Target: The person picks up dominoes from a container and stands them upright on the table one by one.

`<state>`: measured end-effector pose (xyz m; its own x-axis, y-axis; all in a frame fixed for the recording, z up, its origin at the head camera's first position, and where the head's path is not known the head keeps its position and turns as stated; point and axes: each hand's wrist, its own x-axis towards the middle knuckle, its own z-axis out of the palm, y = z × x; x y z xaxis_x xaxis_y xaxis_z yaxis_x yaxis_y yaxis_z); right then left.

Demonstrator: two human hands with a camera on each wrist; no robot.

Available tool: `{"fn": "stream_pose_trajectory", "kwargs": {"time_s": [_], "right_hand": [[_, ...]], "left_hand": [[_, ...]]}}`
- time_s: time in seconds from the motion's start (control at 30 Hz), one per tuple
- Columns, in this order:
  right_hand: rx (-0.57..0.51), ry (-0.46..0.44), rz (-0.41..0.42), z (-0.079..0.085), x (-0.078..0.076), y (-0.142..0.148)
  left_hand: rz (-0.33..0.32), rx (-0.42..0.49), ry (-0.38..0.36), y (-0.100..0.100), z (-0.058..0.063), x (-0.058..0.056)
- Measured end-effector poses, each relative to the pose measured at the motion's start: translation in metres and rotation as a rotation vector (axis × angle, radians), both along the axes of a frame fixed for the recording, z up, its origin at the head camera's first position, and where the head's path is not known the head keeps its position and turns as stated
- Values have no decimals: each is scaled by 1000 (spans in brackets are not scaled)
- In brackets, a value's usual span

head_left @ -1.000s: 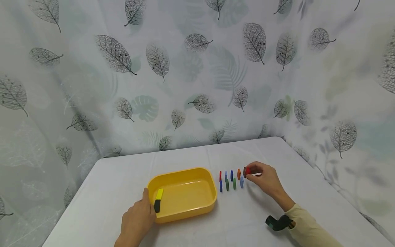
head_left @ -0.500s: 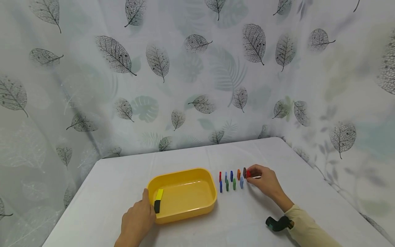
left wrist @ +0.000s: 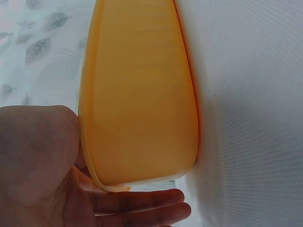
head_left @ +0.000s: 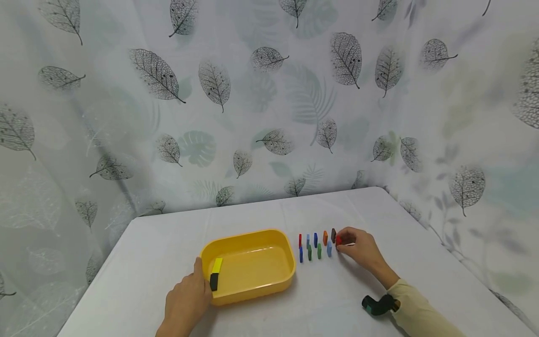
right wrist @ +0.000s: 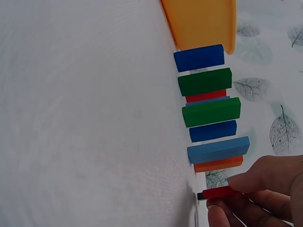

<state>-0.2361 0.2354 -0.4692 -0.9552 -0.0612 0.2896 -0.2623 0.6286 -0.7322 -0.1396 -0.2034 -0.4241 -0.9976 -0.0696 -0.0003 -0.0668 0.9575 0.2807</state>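
My right hand [head_left: 360, 248] pinches a small red domino block [right wrist: 220, 192] between thumb and fingers, at the right end of the front row of upright blocks. Just behind it stands a brown block [head_left: 333, 235]. Beside it in the front row is a light blue block [head_left: 329, 249], then two green ones, the nearer a green block [right wrist: 211, 112], and a dark blue block [head_left: 301, 254]. An orange block [head_left: 325, 238] stands in the back row. At the left, my left hand [head_left: 187, 297] grips the end of a yellow tray [left wrist: 139, 94], its fingers around the rim.
Inside the tray lie a bright yellow block [head_left: 217, 265] and a black block [head_left: 214, 282] by the left wall. A white cloth covers the table [head_left: 328, 299]. Leaf-patterned curtains [head_left: 269, 103] rise behind it. A dark wrist device [head_left: 379, 305] hangs by the right sleeve.
My right hand has brought the red block down and slightly nearer, from beside the brown block to the front row's end. The left hand and tray stay put.
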Motion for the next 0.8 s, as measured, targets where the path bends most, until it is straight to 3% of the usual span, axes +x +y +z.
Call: {"fn": "stream_pose_trajectory", "kwargs": {"time_s": [0.8], "right_hand": [[8, -37, 10, -6, 0, 1]], "left_hand": [[7, 9, -11, -1, -3, 0]]}}
